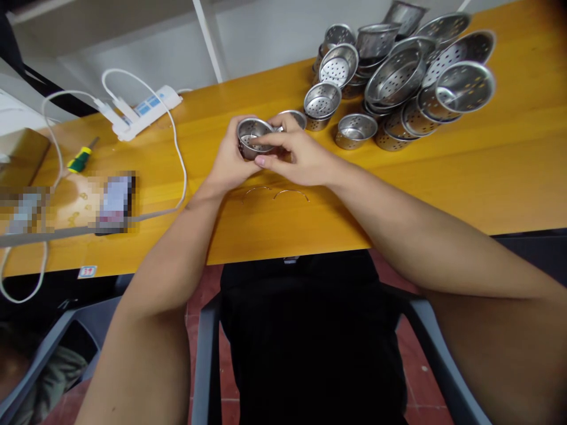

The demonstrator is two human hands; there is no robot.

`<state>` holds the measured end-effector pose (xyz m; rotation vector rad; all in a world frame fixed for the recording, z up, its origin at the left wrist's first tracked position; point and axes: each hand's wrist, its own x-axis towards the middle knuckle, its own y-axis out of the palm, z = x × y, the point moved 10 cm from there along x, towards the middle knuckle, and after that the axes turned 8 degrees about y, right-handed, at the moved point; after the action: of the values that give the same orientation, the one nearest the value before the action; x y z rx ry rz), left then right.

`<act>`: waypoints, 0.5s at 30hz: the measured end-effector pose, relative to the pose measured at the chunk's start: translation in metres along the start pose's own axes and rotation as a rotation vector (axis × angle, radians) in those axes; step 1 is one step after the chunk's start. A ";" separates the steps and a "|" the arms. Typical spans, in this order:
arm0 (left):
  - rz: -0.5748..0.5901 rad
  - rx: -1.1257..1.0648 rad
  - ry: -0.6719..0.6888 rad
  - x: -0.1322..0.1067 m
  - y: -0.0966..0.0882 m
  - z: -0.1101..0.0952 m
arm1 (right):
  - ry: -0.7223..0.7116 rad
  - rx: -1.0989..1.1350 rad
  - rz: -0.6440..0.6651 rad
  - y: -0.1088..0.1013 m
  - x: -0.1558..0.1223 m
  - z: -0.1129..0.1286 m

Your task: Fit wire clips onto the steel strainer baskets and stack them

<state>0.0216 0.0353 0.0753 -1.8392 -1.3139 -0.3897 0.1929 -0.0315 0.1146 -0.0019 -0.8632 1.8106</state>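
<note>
A small perforated metal cup (248, 152) is held above the table, open side up. My left hand (230, 159) wraps around its left side. From the right, my right hand (305, 154) grips the near right wall, with the index finger over the rim and the thumb low on the outside. A small shiny piece shows at the cup's right edge; its kind is unclear. Behind my right hand stands another metal cup (296, 118), partly covered. Two thin curved wires (290, 192) lie on the table just below my hands.
Several stacked perforated metal cups and bowls (394, 77) stand at the back right, one single cup (355, 131) in front. Leftward are a white power strip (153, 109) with cables, a green-yellow screwdriver (80, 159) and a phone (116, 200). Someone sits at the lower left.
</note>
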 end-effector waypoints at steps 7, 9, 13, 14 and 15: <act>0.037 0.016 -0.099 0.001 0.011 -0.019 | 0.033 0.019 -0.084 -0.014 0.001 0.000; 0.019 0.049 -0.122 0.004 0.006 -0.016 | 0.055 0.050 -0.097 -0.017 0.001 -0.001; -0.120 0.208 -0.144 0.004 -0.030 0.007 | 0.088 0.112 -0.115 -0.022 0.003 -0.009; -0.153 0.246 -0.151 0.002 -0.041 0.017 | 0.086 0.121 -0.119 -0.022 0.004 -0.011; -0.178 0.271 -0.165 -0.001 -0.052 0.028 | 0.081 0.129 -0.118 -0.022 0.005 -0.013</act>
<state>-0.0307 0.0624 0.0804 -1.5599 -1.5668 -0.1446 0.2136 -0.0167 0.1186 0.0569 -0.6753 1.7402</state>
